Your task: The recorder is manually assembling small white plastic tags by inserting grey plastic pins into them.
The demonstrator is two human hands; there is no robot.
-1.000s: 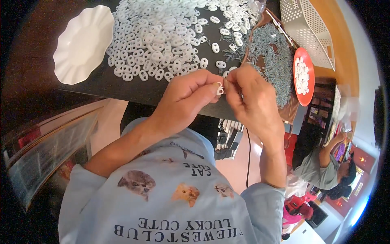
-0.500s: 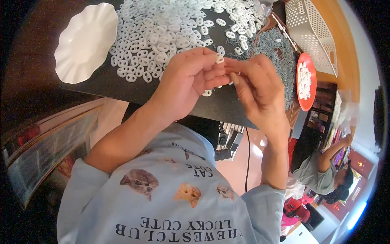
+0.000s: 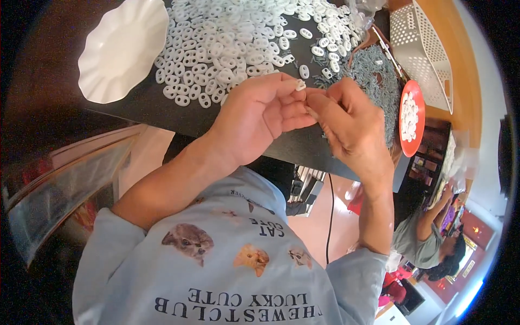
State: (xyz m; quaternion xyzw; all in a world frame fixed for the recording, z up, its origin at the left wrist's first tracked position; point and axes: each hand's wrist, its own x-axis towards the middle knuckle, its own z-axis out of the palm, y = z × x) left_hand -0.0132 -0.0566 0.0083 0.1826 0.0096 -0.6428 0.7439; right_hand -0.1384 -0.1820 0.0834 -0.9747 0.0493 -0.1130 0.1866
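Between the thumb and forefinger of my left hand (image 3: 252, 116) is a small white plastic oval piece (image 3: 300, 85), held upright at the fingertips. The other left fingers reach toward the right hand. My right hand (image 3: 357, 130) is closed in a pinch beside those fingertips; what it grips, if anything, is too small to make out. Behind the hands spreads a heap of white oval two-hole pieces (image 3: 216, 46) on the black table (image 3: 141, 116). To the right of them lies a pile of small grey pin-like parts (image 3: 374, 65).
A white scalloped dish (image 3: 122, 51) stands at the left. On the right, a red dish (image 3: 411, 148) holds white pieces, near a perforated white basket (image 3: 406, 35). Another person (image 3: 428, 238) is in the right background. A dark cable (image 3: 331, 216) hangs below the table edge.
The tabletop has shifted slightly down and right in view. My right hand has turned, its fingers closing in more by the left fingertips. The left hand still holds the white piece.
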